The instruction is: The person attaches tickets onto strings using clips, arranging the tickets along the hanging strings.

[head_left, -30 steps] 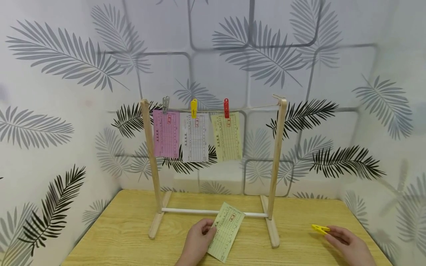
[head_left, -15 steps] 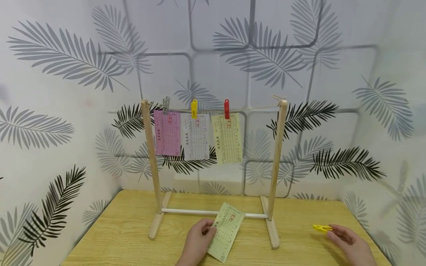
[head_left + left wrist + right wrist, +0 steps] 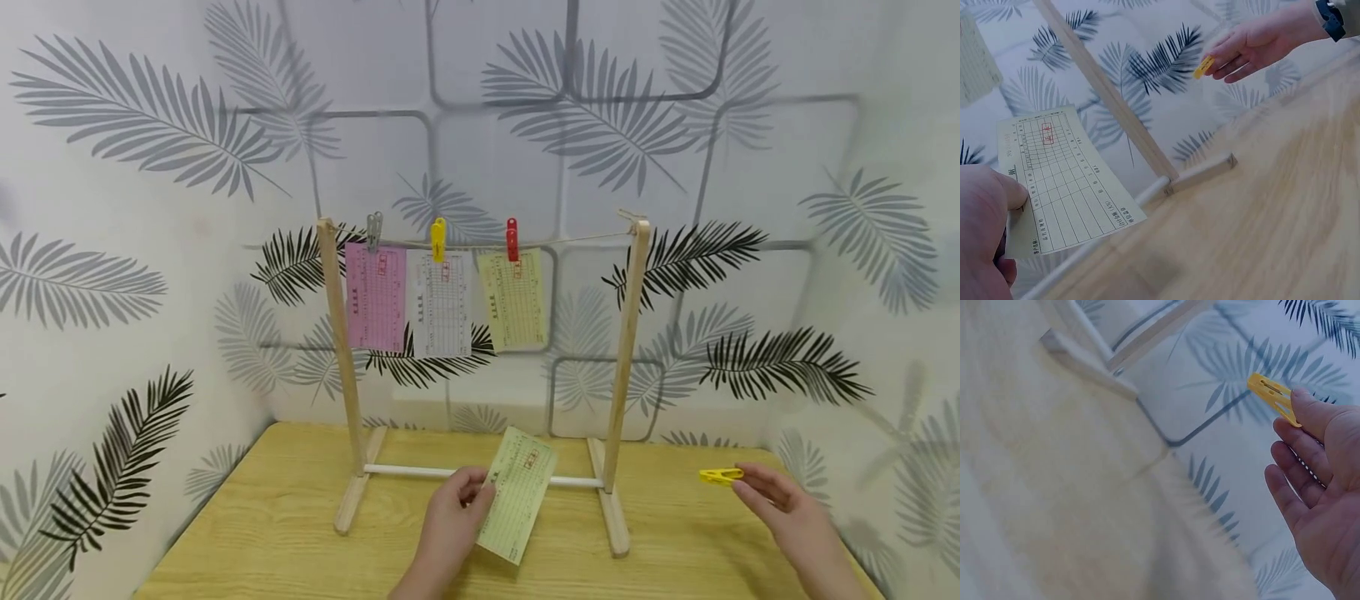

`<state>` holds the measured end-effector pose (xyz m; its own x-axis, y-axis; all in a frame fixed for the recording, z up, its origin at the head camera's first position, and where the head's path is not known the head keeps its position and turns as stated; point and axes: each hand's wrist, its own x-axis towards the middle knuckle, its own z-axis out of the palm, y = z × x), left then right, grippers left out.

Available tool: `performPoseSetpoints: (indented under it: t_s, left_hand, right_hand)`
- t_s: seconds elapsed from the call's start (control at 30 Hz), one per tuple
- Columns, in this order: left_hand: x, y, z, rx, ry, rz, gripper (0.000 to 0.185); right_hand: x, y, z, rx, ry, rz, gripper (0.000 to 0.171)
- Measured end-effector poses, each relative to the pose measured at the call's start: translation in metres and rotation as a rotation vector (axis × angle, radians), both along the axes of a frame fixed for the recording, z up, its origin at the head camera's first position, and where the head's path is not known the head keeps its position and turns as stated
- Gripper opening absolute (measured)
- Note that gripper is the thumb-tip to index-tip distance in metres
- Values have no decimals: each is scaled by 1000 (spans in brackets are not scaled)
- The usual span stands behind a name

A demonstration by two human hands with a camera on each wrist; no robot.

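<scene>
My left hand (image 3: 455,518) pinches the left edge of a pale green printed receipt slip (image 3: 519,496), thumb on its front. The slip is tilted and overlaps the rack's white lower bar in the head view; its red stamp shows near the top. Off to the right, my right hand (image 3: 783,508) pinches a yellow clothespin (image 3: 722,476) between thumb and index finger, its tip pointing left. In the right wrist view the other fingers spread below the clothespin (image 3: 1272,397). On the string hang a pink slip (image 3: 377,300), a white slip (image 3: 441,308) and a yellow-green slip (image 3: 516,304).
Grey (image 3: 374,232), yellow (image 3: 438,239) and red (image 3: 512,239) clothespins hold the hanging slips. The string (image 3: 577,241) runs between the left post (image 3: 342,358) and right post (image 3: 627,358) of a wooden rack on the wooden table (image 3: 247,517). Leaf-patterned wall covering stands behind.
Both hands have risen: the left lifts the green slip slightly up and right, the right lifts the yellow clothespin. The hanging slips sway a little.
</scene>
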<state>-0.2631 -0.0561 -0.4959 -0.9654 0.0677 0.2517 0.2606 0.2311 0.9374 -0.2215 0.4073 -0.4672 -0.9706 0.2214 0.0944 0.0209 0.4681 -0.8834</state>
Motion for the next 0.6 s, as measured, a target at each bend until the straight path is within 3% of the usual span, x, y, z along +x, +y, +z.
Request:
performPoseSetpoints:
  t_s: [0.27,0.6]
  left_hand:
    - [2,16,38,126,59,-34,16]
    - [2,38,82,201,105,-51,19]
  right_hand:
    - [-5,-16,57,84,247,58,54]
    - [-11,-33,138,106,393,115,47]
